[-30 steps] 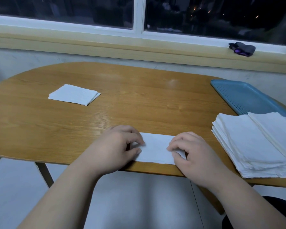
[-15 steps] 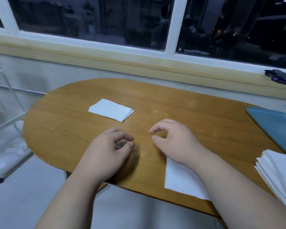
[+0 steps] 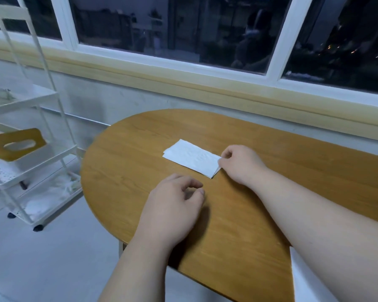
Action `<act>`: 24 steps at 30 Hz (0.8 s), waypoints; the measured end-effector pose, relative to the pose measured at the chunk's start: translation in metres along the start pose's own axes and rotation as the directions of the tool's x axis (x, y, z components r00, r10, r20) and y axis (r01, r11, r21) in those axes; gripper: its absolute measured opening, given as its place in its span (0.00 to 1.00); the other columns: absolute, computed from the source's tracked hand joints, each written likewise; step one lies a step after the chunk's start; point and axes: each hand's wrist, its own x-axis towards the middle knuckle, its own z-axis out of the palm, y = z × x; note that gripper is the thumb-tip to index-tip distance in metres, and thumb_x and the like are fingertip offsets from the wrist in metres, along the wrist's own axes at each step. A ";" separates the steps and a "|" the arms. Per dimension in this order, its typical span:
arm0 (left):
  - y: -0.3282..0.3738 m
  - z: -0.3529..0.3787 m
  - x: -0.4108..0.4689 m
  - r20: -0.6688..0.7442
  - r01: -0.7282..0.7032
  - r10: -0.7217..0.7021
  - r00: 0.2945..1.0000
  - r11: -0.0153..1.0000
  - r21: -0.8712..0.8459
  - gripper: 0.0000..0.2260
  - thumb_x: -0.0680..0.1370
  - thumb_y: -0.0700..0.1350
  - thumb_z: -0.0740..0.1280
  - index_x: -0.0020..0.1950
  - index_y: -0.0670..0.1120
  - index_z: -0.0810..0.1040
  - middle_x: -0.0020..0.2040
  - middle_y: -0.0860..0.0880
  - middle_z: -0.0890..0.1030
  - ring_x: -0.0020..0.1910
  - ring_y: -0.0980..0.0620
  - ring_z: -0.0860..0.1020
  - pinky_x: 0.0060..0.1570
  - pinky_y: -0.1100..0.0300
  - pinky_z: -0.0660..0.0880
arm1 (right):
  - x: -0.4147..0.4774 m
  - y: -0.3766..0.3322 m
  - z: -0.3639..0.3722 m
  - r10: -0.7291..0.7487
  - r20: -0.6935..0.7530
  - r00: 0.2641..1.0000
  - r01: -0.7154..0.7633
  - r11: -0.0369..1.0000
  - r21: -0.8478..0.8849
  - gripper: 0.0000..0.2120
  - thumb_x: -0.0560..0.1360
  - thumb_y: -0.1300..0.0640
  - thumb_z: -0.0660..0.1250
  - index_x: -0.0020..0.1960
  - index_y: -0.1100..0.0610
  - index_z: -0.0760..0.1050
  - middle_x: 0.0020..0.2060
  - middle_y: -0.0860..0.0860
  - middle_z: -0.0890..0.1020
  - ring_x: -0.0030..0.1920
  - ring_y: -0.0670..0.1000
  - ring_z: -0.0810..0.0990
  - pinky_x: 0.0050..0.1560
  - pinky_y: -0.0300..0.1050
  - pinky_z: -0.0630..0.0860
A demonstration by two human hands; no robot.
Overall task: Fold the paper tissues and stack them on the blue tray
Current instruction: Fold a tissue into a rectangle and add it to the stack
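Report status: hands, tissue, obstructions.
Right hand pinching folded tissue at its right edge. Left hand idle, empty. Blue tray out of view; no obstruction seen.

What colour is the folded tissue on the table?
The folded tissue is white; the head view shows it.

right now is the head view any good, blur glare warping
Head view: dim, cool light, night outside the window, faint reflections in its glass; head view: the wide lens bows the sill and table edge; the left hand throws a soft shadow on it; the folded tissue is sharp.
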 end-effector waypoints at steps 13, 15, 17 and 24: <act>0.000 0.007 0.014 0.007 0.038 -0.038 0.999 0.997 -0.074 0.04 0.78 0.52 0.67 0.48 0.58 0.82 0.49 0.62 0.78 0.51 0.63 0.77 0.57 0.58 0.74 | 0.025 -0.009 0.011 0.078 -0.050 0.996 -0.080 0.996 -0.038 0.08 0.71 0.60 0.62 0.36 0.51 0.78 0.38 0.45 0.82 0.43 0.52 0.79 0.41 0.45 0.76; 0.001 0.008 0.014 0.010 0.039 -0.038 0.999 0.997 -0.067 0.05 0.77 0.52 0.66 0.48 0.58 0.82 0.49 0.62 0.78 0.51 0.63 0.77 0.57 0.57 0.74 | 0.024 -0.009 0.010 0.064 -0.069 0.996 -0.068 0.996 -0.053 0.08 0.71 0.60 0.62 0.36 0.51 0.78 0.38 0.45 0.81 0.43 0.52 0.79 0.42 0.46 0.78; 0.000 0.008 0.014 0.011 0.037 -0.036 0.999 0.997 -0.070 0.05 0.78 0.52 0.66 0.48 0.57 0.82 0.50 0.62 0.79 0.51 0.63 0.77 0.57 0.57 0.74 | 0.022 -0.009 0.008 0.042 -0.078 0.996 -0.049 0.995 -0.086 0.08 0.71 0.61 0.62 0.37 0.53 0.78 0.38 0.47 0.82 0.43 0.53 0.80 0.43 0.49 0.80; -0.002 0.007 0.014 -0.001 0.025 -0.025 1.000 0.997 -0.079 0.05 0.78 0.52 0.67 0.48 0.57 0.82 0.50 0.63 0.79 0.52 0.64 0.77 0.57 0.58 0.74 | 0.016 -0.009 0.001 -0.025 -0.094 0.995 0.005 0.977 -0.213 0.09 0.75 0.59 0.63 0.43 0.59 0.81 0.42 0.54 0.84 0.45 0.56 0.82 0.44 0.53 0.81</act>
